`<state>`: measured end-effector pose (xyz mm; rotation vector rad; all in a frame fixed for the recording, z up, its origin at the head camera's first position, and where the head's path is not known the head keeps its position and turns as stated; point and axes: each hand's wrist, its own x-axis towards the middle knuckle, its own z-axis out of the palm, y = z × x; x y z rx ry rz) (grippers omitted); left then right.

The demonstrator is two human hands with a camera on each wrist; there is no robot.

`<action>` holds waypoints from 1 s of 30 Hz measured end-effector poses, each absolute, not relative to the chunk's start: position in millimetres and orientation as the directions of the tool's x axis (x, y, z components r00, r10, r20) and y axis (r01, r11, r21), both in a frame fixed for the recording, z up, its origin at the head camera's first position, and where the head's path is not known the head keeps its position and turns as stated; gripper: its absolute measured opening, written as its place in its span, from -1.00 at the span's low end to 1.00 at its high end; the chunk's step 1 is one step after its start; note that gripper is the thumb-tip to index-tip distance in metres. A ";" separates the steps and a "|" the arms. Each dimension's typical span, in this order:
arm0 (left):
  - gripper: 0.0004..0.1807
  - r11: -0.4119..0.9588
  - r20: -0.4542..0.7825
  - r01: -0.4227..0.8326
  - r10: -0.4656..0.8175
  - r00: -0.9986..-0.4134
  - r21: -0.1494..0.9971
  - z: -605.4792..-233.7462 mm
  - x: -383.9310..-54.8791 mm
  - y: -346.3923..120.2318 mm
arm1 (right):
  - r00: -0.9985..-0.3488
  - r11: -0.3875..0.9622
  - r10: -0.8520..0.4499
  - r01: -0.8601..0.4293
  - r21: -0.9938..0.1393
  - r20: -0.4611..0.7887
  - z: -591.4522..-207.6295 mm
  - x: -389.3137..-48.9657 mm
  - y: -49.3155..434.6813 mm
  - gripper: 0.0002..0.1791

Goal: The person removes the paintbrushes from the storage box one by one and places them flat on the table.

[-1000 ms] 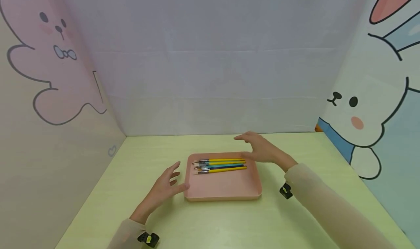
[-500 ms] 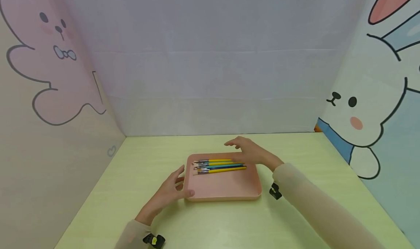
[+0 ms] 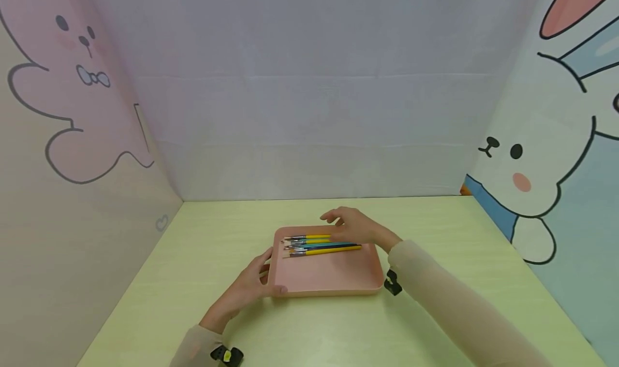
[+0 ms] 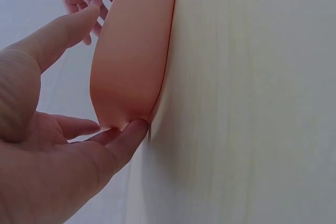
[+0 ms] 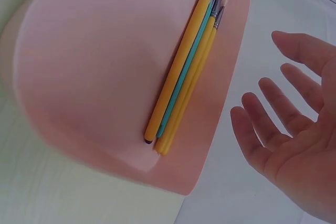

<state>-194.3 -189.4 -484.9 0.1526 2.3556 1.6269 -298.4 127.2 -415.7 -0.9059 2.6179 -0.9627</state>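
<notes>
Paintbrushes with slim yellow, teal and dark blue handles [image 3: 314,245] lay bunched in the 12 o'clock half of a shallow, rounded-corner pink tray, probably plastic [image 3: 329,275], bristles toward 9, handle ends toward 3. Tray itself sat flat on a pale yellow-green tabletop [image 3: 329,329], a bit toward 6 o'clock from the middle of the head view.

Person's left hand [image 3: 249,286] had the tray by its 8 o'clock corner: fingers bent against the outer wall, thumb up by the rim. Right hand [image 3: 355,224] hung around 1 o'clock, fingers loose and spread, grasping nothing. From the head view it kinda covered some handle ends, but the right wrist view showed a gap between it and the brushes, so no contact there.

What could've gone sideways, imo: handles were packed tight, so a pinch at one would likely drag its neighbours along or roll them toward 6. That loose right hand might also clip the tray's far rim if it dipped too early. And too hard a tug from the left would probably swing the whole tray round and set the round handles rolling.
</notes>
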 end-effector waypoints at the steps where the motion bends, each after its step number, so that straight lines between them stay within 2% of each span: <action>1: 0.27 0.364 -0.163 -0.066 0.242 -0.957 0.929 -485.3 -194.7 -189.3 | -0.791 0.596 -0.612 -0.472 -0.650 0.014 -417.0 -298.9 126.2 -0.44; 8: 0.27 0.352 -0.143 -0.043 0.263 -0.954 0.935 -487.5 -195.9 -189.7 | -0.789 0.594 -0.613 -0.424 -0.684 -0.043 -427.3 -301.2 119.2 -0.47; 15: 0.27 0.340 -0.149 -0.053 0.261 -0.954 0.939 -487.3 -195.1 -190.2 | -0.826 0.693 -0.542 -0.333 -0.640 -0.157 -434.0 -300.7 106.1 -0.52; 18: 0.26 0.333 -0.151 -0.058 0.260 -0.954 0.941 -486.9 -194.6 -190.9 | -0.824 0.696 -0.534 -0.303 -0.651 -0.188 -436.6 -299.8 101.0 -0.56; 22: 0.25 0.327 -0.154 -0.063 0.259 -0.953 0.943 -487.7 -194.9 -192.0 | -0.810 0.676 -0.552 -0.296 -0.675 -0.197 -439.8 -298.3 97.2 -0.61; 30: 0.26 0.315 -0.147 -0.057 0.267 -0.952 0.947 -489.2 -195.4 -193.1 | -0.829 0.724 -0.518 -0.294 -0.624 -0.211 -440.8 -291.3 90.4 -0.67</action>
